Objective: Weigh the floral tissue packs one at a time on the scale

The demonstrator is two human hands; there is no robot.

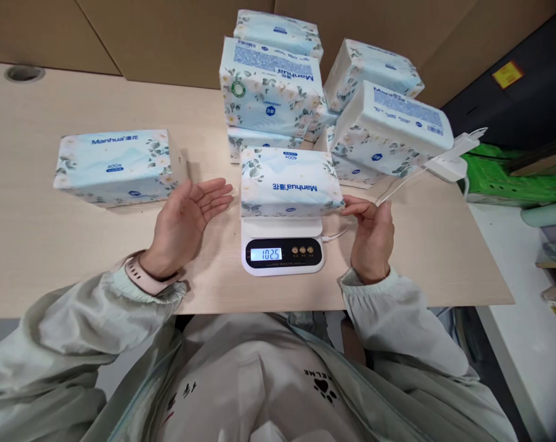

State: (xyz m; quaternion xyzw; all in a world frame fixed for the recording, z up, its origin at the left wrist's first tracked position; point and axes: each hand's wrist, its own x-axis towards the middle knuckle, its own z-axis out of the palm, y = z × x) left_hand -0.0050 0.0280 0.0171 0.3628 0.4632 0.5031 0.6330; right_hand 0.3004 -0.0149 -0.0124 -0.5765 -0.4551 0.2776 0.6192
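A floral tissue pack [290,178] rests on a white digital scale [282,267], whose lit display [266,254] reads 102.5. My left hand [185,221] is open, palm turned up, just left of that pack and apart from it. On the other side, my right hand [370,236] has its fingers stretched out, with the fingertips at the pack's right end; whether they touch it I cannot tell. Neither hand grips anything. Another tissue pack [116,162] lies on the table beyond my left hand.
Several tissue packs stand in two stacks, one behind the scale [271,92] and one at the right [392,129]. A white power strip [453,156] with a cable sits beside the right stack. Cardboard [167,37] lines the table's back edge. A green crate [512,178] is at far right.
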